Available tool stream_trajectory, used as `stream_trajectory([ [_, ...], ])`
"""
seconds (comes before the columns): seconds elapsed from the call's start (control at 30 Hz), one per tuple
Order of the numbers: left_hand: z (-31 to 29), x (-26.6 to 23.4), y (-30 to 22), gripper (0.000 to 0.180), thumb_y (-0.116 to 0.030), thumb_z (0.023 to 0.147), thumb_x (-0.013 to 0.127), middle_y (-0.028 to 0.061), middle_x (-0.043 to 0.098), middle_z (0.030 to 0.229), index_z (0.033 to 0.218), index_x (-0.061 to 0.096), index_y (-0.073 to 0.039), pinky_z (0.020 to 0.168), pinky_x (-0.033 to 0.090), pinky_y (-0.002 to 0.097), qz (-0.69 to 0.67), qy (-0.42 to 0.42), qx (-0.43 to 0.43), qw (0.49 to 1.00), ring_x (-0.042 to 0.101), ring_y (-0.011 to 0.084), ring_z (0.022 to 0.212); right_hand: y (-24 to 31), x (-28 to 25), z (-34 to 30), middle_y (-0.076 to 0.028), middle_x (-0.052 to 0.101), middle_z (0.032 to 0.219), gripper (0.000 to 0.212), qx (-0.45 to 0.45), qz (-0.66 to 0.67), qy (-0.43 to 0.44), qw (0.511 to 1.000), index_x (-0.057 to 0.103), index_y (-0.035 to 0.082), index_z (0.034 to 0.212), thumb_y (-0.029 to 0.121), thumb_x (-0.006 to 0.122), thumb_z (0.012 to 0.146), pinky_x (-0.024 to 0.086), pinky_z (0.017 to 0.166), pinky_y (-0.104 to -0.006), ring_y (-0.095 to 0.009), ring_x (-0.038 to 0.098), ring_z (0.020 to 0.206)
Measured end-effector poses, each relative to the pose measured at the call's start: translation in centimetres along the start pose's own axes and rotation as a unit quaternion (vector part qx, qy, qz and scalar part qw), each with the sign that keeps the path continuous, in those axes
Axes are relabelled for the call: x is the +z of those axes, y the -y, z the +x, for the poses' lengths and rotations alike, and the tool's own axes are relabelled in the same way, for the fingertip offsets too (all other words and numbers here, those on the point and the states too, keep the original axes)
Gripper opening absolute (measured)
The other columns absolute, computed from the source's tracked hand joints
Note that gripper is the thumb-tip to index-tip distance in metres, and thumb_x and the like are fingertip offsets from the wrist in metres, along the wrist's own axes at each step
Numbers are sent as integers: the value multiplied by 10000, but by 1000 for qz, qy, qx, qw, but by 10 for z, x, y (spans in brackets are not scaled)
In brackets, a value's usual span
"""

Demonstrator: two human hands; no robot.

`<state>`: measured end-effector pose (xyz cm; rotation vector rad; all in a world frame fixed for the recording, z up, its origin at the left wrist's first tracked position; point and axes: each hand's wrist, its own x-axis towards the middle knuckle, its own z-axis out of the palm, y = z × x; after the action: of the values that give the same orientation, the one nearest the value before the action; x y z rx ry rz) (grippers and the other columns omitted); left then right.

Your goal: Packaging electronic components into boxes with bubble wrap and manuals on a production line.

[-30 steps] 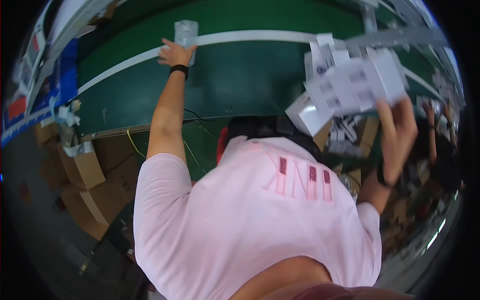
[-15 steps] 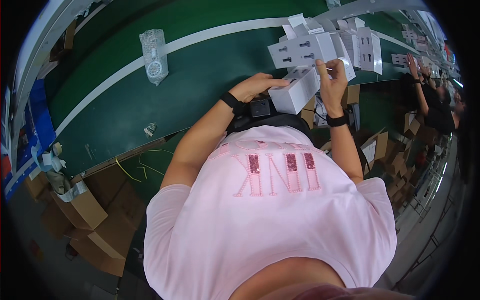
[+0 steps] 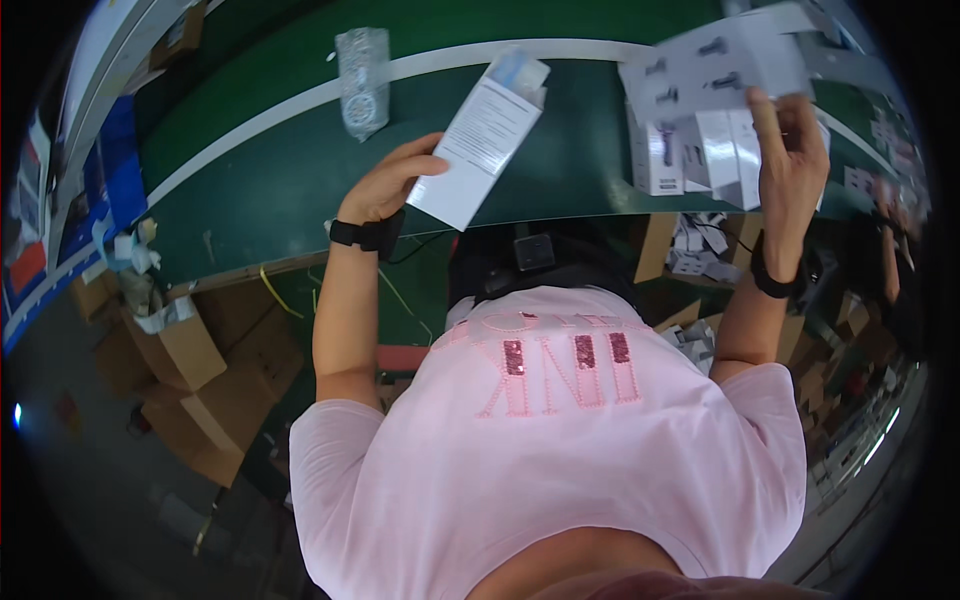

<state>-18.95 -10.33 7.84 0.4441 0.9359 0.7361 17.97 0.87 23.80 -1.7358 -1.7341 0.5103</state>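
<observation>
My left hand (image 3: 392, 180) grips a white carton (image 3: 478, 150) by its near end, fingers mostly behind it. Small print covers the carton's upper face, and its far end stands open with something clear and bluish showing there. At the right, my right hand (image 3: 793, 150) pinches a white printed box (image 3: 715, 72) with pictures of dark gadgets, thumb on its near edge. This box is raised over several white boxes (image 3: 660, 160) standing on the green table. A bubble-wrapped item (image 3: 363, 85) lies beyond my left hand.
A pale strip (image 3: 440, 62) runs along the green table (image 3: 290, 160). Brown cardboard boxes (image 3: 185, 345) stand below at the left. Under the table's right edge, a brown carton (image 3: 655, 245) stands beside white packaging pieces (image 3: 703, 250). Another person's arm (image 3: 892, 245) shows at the far right.
My hands have moved apart. The carton in my left hand has gone left and now points away, its open end in sight. My right hand has carried the printed box to the right.
</observation>
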Motion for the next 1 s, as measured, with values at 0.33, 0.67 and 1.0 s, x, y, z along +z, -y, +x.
stream_trajectory([
  [0.33,-19,-12,60,539,-451,922,453,141,594,1223,1293,512,-65,862,531,476,-436,-42,-14,899,618,308,1060,-115,178,22,-239,674,923,490,-24,-344,300,889,616,-6,976,453,645,809,510,766,-474,-398,651,889],
  [0.67,-27,-27,92,538,-148,857,587,99,586,1230,1353,436,-6,966,456,344,-233,-65,2,970,583,205,1104,-20,280,16,-159,666,827,439,-206,20,351,913,594,21,1149,286,708,819,500,670,-342,-226,645,743],
  [1.0,-8,-49,57,911,-484,711,764,280,431,1294,1355,410,54,1013,345,492,456,-515,184,702,394,444,1188,-28,355,-9,-192,557,1078,490,-160,-99,321,928,544,113,1235,277,708,804,503,839,-413,-372,610,957],
])
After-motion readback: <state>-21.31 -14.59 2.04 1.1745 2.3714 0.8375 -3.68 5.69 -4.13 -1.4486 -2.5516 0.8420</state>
